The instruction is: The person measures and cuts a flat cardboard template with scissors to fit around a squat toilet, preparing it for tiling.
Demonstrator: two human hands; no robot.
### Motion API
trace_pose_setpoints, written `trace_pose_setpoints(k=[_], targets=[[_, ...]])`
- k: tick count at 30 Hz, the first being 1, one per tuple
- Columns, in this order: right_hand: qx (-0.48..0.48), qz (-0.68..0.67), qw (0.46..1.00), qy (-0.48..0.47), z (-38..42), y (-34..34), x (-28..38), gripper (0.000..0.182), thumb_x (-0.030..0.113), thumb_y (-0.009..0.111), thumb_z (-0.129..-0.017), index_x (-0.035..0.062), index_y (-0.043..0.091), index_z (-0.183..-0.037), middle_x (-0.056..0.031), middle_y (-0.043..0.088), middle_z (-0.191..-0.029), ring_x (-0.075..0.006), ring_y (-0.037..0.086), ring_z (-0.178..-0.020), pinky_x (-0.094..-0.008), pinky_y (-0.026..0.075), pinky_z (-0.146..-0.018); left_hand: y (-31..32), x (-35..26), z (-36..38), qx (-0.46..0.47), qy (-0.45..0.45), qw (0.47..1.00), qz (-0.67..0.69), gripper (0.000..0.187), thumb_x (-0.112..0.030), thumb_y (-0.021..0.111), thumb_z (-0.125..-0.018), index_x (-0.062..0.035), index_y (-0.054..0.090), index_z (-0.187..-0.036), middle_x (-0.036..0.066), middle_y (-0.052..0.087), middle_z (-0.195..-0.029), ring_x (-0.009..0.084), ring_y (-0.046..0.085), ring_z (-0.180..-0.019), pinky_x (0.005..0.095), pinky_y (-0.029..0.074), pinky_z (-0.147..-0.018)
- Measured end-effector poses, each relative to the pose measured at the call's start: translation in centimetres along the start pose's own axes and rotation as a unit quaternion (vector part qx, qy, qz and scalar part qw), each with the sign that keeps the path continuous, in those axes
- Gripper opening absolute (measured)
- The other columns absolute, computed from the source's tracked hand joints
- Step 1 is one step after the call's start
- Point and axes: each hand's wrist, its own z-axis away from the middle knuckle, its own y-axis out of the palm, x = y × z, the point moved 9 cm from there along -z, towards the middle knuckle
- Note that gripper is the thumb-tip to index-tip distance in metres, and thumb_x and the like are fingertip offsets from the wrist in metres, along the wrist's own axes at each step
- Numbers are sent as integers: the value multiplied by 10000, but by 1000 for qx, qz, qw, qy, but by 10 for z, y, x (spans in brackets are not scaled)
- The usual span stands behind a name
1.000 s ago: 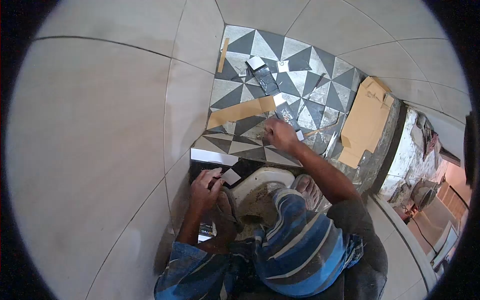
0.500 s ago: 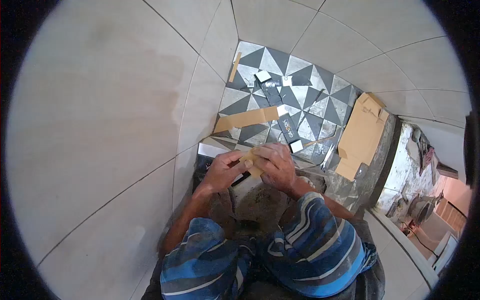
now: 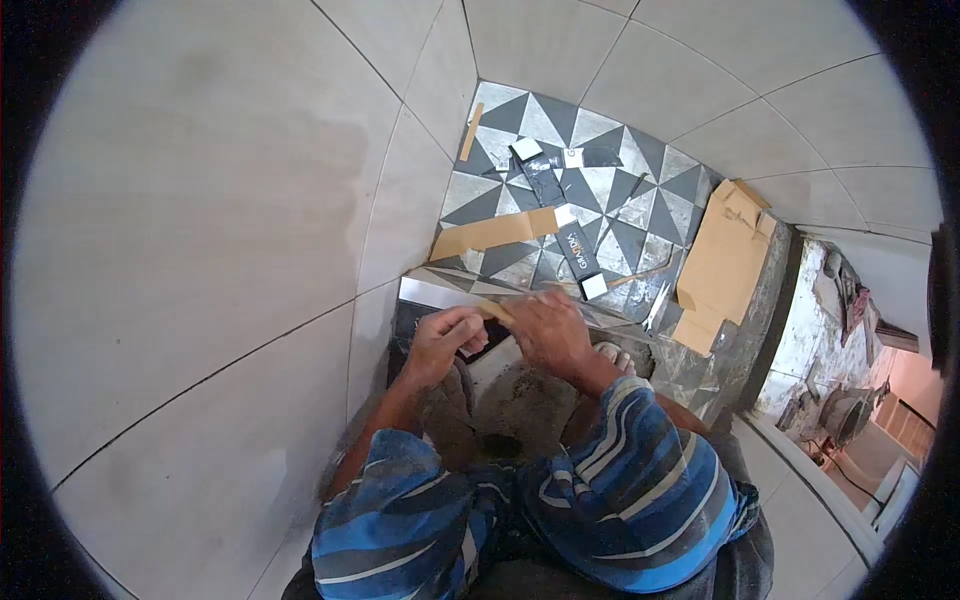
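Observation:
A small tan piece of cardboard (image 3: 495,311) is held between my two hands, above the rough floor in front of my knees. My left hand (image 3: 445,342) is closed, its thumb and curled fingers at the left end of the piece. My right hand (image 3: 545,328) is wrapped over the other end, with its back facing up, so the fingertips are hidden. Just beyond my left hand lies a black carton piece with a white edge (image 3: 430,292), partly covered by the hand.
Patterned grey and white tiles (image 3: 545,122) cover the floor ahead. On them lie a long cardboard strip (image 3: 495,234), black carton pieces (image 3: 577,248) and a narrow strip (image 3: 471,132). A large flattened cardboard sheet (image 3: 725,262) is at the right. Tiled walls (image 3: 230,220) stand close by.
The cardboard piece now shows less between my hands. My right hand has turned over it and shifted slightly down, while my left fingers have curled in.

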Motion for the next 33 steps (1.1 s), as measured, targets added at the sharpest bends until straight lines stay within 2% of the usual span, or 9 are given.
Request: trace_pose_setpoints(k=[1,3,4,6,9,14,16,22,33], targets=[[1,-4,1000,1,1,3,1,282,135,657,-906,61,665,-1178,-128,678,-1194,-325,644,-1060,-462,485,-946,-3,3,5,-4,3,999,33,273,-238,636,-1012,15,696,-1097,27,679,-882,95,613,-807,269,516,-743],[1,-96,987,127,5,9,-18,193,215,676,-942,26,699,-972,-102,707,-897,-296,661,-799,-398,515,-756,-11,11,14,-46,-9,999,-8,261,-220,644,-1005,16,692,-1105,29,680,-885,93,610,-819,268,516,-754],[3,-98,987,127,7,14,-16,193,215,676,-942,26,699,-972,-102,707,-897,-296,661,-799,-398,515,-756,-17,14,19,-87,-17,995,-47,250,-201,653,-999,18,688,-1114,32,680,-888,91,607,-831,268,516,-765],[71,-355,889,282,29,54,-28,330,309,687,-966,-7,689,-872,-138,683,-781,-265,650,-698,-376,501,-651,-14,23,20,-88,1,996,-4,246,-193,660,-992,15,686,-1122,35,679,-896,91,604,-825,270,514,-759],[100,-401,859,301,40,92,-24,386,361,690,-967,-17,679,-888,-149,678,-756,-236,644,-659,-377,494,-647,-22,48,18,-85,-22,996,6,243,-185,668,-983,10,691,-1127,46,681,-922,92,604,-830,279,512,-746],[99,-254,929,250,33,94,-32,363,373,689,-960,13,691,-917,-141,680,-735,-277,664,-662,-403,514,-653,-36,47,8,-108,-34,982,-151,237,-172,678,-963,12,710,-1109,72,690,-917,138,626,-782,316,512,-703],[65,-237,934,260,28,82,-35,353,375,690,-955,23,694,-926,-138,682,-728,-296,672,-670,-416,519,-655,-36,25,-1,-117,120,944,-286,251,-168,692,-939,13,719,-1111,107,703,-864,213,656,-729,356,526,-687],[93,-64,964,242,14,66,-42,286,363,691,-938,77,671,-947,-161,706,-791,-388,693,-754,-491,530,-661,-45,33,-11,-185,81,944,-259,173,-143,723,-909,-15,704,-1024,142,713,-875,276,706,-764,396,554,-726],[121,-78,956,254,2,65,-54,318,398,621,-965,87,621,-1030,-170,700,-998,-411,683,-922,-533,533,-767,-41,35,-13,-217,130,904,-346,179,-153,779,-863,-35,669,-941,121,692,-852,264,694,-726,397,554,-690]])
